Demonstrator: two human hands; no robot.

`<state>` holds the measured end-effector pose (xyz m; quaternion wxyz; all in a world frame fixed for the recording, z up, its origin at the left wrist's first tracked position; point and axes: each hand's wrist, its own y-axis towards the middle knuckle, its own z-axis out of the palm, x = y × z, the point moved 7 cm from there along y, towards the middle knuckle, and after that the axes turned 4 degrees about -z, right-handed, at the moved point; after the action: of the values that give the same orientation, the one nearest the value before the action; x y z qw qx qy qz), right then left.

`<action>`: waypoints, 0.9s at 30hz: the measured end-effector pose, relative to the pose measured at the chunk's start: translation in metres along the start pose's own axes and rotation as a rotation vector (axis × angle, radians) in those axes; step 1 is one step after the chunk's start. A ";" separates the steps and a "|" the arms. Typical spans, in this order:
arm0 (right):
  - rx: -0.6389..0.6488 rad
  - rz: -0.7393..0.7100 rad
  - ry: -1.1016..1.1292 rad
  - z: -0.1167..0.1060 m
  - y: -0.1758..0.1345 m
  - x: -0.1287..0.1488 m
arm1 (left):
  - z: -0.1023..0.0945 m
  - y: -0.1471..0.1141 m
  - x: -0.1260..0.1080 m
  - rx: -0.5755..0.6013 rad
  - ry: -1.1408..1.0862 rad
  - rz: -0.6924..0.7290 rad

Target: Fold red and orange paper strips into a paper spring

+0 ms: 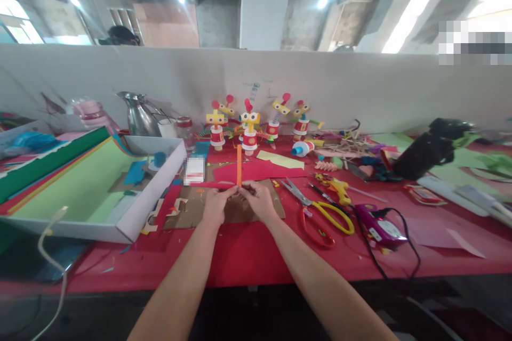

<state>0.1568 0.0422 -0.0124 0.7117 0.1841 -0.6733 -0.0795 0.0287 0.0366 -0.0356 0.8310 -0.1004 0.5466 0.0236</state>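
Over the brown cardboard (276,208), my left hand (217,203) and my right hand (259,200) meet at the fingertips. Between them they pinch the end of an orange paper strip (239,162), which points away from me. A red paper strip (208,185) runs leftward from the same spot, crossing the orange one at about a right angle. Both hands are closed, and the fingers cover the place where the strips join. Beyond them stand several paper-cup figures (249,138) with yellow heads, red-and-white bodies and folded-strip arms.
To the left is a white box (160,197) of coloured paper sheets. On the right lie scissors (306,200) with yellow and red handles, a yellow glue gun (338,189) and a purple power unit (378,224) with a black cord. A metal jug (140,114) stands behind.
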 end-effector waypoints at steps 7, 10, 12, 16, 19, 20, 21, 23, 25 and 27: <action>-0.049 0.056 0.154 0.000 -0.001 -0.004 | 0.005 -0.003 -0.005 0.023 -0.017 0.088; -0.089 0.069 0.165 -0.002 -0.001 -0.005 | 0.007 -0.004 -0.003 0.052 -0.031 0.079; -0.104 0.085 0.154 -0.003 -0.001 -0.006 | 0.008 -0.004 -0.001 0.064 -0.023 0.060; -0.119 0.103 0.116 -0.006 0.000 -0.008 | 0.007 -0.004 0.001 0.031 0.001 0.033; -0.119 0.109 0.104 -0.006 0.000 -0.008 | 0.008 -0.005 0.001 0.029 -0.019 0.007; -0.119 0.110 0.105 -0.005 0.000 -0.008 | 0.009 -0.005 0.001 0.033 -0.026 -0.005; -0.120 0.111 0.106 -0.005 0.000 -0.008 | 0.009 -0.005 0.002 0.034 -0.029 -0.013; -0.125 0.110 0.101 -0.005 -0.001 -0.007 | 0.010 -0.006 0.002 0.033 -0.016 -0.013; -0.134 0.101 0.084 -0.006 -0.001 -0.006 | 0.010 -0.007 0.002 0.039 0.000 0.004; -0.138 0.099 0.083 -0.007 -0.001 -0.006 | 0.010 -0.007 0.001 0.050 0.011 0.024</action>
<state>0.1629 0.0443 -0.0189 0.7530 0.1041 -0.6445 -0.0826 0.0392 0.0318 -0.0316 0.8298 -0.0735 0.5529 0.0194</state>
